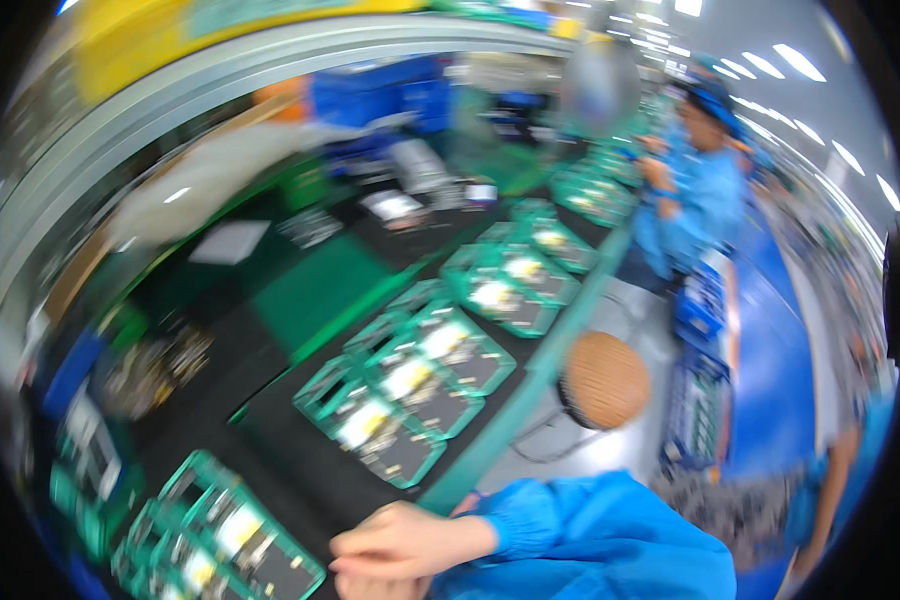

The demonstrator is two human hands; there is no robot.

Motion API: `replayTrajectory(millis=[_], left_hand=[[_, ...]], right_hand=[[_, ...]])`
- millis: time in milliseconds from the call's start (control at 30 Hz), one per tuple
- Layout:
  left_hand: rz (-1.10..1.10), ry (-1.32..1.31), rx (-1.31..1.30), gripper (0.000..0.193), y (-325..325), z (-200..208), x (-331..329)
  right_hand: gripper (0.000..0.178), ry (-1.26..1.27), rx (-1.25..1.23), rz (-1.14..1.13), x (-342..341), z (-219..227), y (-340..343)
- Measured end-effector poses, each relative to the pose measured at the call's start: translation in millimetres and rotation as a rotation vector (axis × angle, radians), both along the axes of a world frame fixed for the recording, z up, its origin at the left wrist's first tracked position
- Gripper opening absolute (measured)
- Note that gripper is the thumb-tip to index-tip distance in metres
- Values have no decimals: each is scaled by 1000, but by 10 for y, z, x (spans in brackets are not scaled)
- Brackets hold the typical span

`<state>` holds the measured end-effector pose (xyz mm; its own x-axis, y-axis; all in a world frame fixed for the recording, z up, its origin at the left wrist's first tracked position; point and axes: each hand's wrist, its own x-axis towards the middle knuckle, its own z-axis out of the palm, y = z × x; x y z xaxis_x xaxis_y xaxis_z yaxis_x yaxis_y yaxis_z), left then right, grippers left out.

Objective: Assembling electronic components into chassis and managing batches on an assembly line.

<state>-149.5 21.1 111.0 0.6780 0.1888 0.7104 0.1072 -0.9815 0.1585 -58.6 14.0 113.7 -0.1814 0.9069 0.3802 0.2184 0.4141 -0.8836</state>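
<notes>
Green-framed boards (242, 532) lie on the dark counter (275, 445), right hand (405, 542) and apparently left hand (382, 588) together at its edge, fingers curled, any hold too blurred for me to tell, seemingly between moves, a pick-up calling for parted fingers.

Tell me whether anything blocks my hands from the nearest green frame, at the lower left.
Nothing visible stands between the hands and the green frame. The hands are close to its right edge, above the black surface; blur leaves contact unclear.
</notes>
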Motion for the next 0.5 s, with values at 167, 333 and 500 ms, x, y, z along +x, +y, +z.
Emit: replayTrajectory(millis=[167, 333, 500], left_hand=[[88, 124, -114, 20, -48, -589, -600], [186, -35, -95, 20, -112, -449, -483], [261, -19, -85, 15, -142, -463, -519]], right_hand=[[14, -61, -68, -67, 185, 64, -90], [36, 124, 10, -227, 138, -257, -189], [42, 260, -269, -2, 126, -319, 76]])
